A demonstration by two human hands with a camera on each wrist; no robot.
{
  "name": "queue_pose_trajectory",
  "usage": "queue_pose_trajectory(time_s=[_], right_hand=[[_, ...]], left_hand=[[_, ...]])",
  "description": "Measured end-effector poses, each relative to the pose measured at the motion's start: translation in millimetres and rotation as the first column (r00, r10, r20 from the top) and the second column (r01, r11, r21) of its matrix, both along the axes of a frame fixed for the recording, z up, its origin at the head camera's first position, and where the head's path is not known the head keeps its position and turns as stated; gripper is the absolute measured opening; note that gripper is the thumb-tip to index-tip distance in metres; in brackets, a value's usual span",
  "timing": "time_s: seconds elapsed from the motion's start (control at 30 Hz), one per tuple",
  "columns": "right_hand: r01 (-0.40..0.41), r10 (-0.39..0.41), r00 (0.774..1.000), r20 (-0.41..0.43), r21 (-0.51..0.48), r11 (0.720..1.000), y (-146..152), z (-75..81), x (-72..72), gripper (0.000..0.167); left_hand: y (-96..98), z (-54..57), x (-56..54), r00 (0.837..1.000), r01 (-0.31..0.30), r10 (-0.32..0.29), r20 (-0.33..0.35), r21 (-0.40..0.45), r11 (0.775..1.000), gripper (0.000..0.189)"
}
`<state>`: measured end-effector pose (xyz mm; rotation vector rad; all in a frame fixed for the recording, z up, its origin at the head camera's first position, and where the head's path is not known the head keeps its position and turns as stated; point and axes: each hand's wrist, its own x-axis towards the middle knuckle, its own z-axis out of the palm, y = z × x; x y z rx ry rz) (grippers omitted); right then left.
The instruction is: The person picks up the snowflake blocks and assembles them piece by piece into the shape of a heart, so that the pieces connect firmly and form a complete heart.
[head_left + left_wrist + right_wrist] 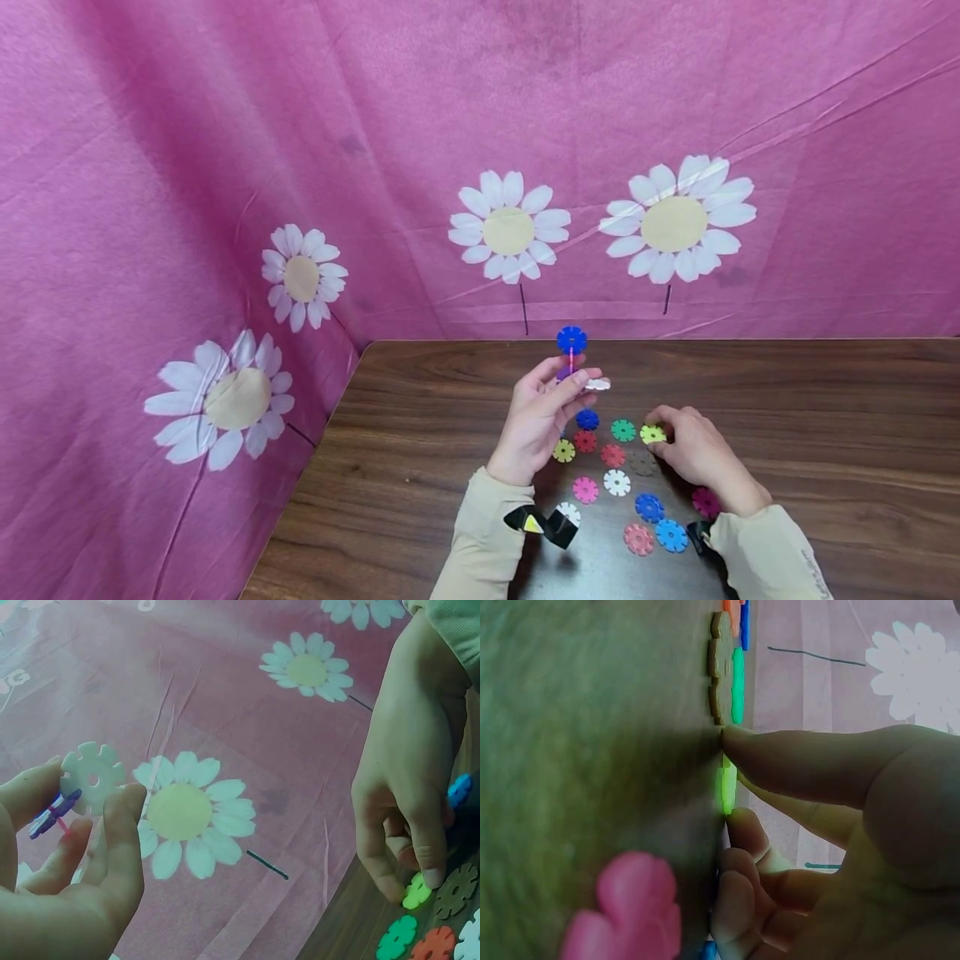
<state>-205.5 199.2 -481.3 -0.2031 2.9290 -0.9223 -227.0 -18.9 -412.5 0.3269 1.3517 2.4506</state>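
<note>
My left hand (534, 421) is raised over the table and holds a small joined piece of notched plastic discs between thumb and fingers. A blue disc (572, 338) stands upright at its top, with a pink one (572, 360) seen edge-on below it. The white disc (93, 778) faces the left wrist view, beside a purple disc (54, 813); fingers hide part of the piece. Down at the tabletop, my right hand (701, 454) pinches a yellow-green disc (651, 434) by its edges. In the right wrist view this yellow-green disc (728, 787) shows edge-on between thumb and fingers.
Loose discs lie about the brown wooden table (847, 450), among them a green disc (623, 430), a dark brown disc (642, 463), a white disc (617, 482) and a light blue disc (671, 536). A pink cloth (405, 167) with daisies hangs behind the table.
</note>
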Motion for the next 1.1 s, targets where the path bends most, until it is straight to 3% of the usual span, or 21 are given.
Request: queue_pose_trajectory(time_s=[0.2, 0.47, 0.67, 0.8, 0.97, 1.1], right_hand=[[0.014, -0.014, 1.0, 0.003, -0.014, 1.0, 2, 0.5, -1.3, 0.018], [0.041, -0.039, 0.997, 0.062, -0.029, 0.999, 4, 4.9, -2.2, 0.026], [0.046, -0.045, 0.999, 0.018, -0.055, 0.997, 3, 4.4, -0.9, 0.014], [0.074, -0.08, 0.996, -0.043, -0.121, 0.99, 2, 9.4, 1.1, 0.008], [0.084, -0.126, 0.985, -0.121, -0.306, 0.948, -3, 27.8, 5.9, 0.012], [0.044, -0.152, 0.974, -0.167, -0.52, 0.853, -12, 47.5, 11.4, 0.02]], left_hand=[[-0.2, 0.4, 0.3, 1.0, 0.013, -0.013, 0.004, 0.001, 1.0, 0.029], [0.4, -0.6, 0.1, 1.0, 0.012, -0.012, 0.0, -0.025, 1.0, 0.03], [-0.2, -0.9, 0.8, 1.0, 0.003, -0.003, 0.007, -0.008, 1.0, 0.029], [-0.4, -0.7, 1.2, 1.0, -0.011, 0.011, 0.0, -0.007, 1.0, 0.028], [-0.6, -1.0, 1.2, 1.0, -0.022, 0.022, -0.009, -0.033, 0.999, 0.029], [-0.8, -0.4, 1.0, 1.0, -0.019, 0.019, 0.001, -0.061, 0.998, 0.031]])
